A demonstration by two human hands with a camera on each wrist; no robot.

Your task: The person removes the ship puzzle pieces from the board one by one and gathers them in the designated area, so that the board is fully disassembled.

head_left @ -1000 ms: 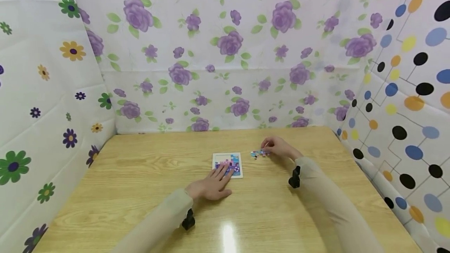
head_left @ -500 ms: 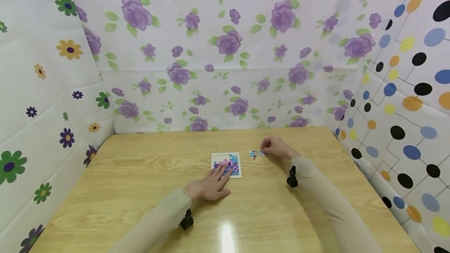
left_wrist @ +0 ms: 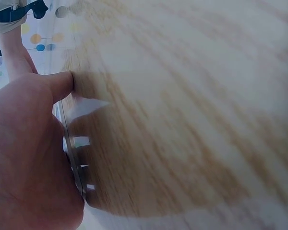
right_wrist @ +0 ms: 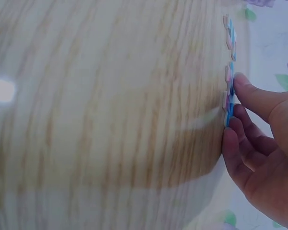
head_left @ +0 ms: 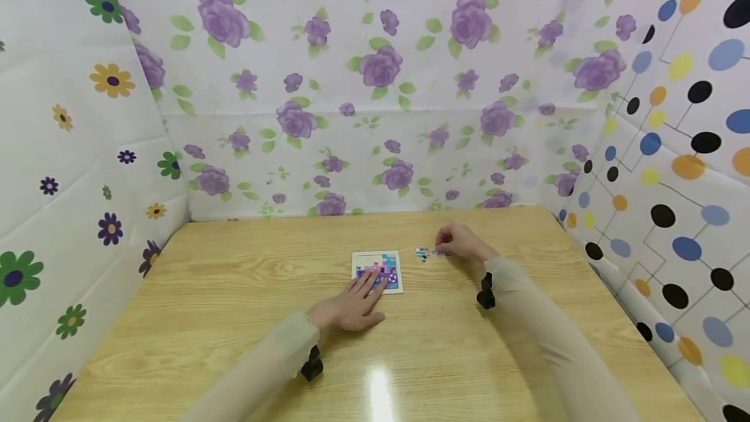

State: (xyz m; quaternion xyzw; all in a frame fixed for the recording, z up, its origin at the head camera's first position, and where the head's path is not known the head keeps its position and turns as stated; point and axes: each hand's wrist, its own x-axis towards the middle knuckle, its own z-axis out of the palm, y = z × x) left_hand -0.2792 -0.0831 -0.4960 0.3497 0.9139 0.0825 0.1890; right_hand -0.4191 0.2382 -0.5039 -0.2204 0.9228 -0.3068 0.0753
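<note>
A square jigsaw puzzle (head_left: 391, 271) in a white frame lies mid-table, its picture pink, purple and blue. My left hand (head_left: 354, 305) rests on its lower part with fingers spread, covering some of the picture. In the left wrist view the left hand (left_wrist: 33, 148) lies low over the table. To the right of the frame, loose jigsaw pieces (head_left: 422, 254) lie flat on the wood. My right hand (head_left: 463, 243) is over the right end of this group. In the right wrist view the right hand (right_wrist: 264, 129) has thumb and curled fingertips around a jigsaw piece (right_wrist: 229, 100) at the tabletop.
The wooden table (head_left: 263, 318) is bordered by a flowered cloth (head_left: 328, 103) behind, another flowered cloth (head_left: 76, 213) on the left and a dotted cloth (head_left: 674, 181) on the right. A light glare (head_left: 379, 393) shows near the front.
The right hand's fingers have shifted slightly among the loose pieces, and the pieces by its fingertips look different. The left hand stays on the puzzle. The head view has shifted a little.
</note>
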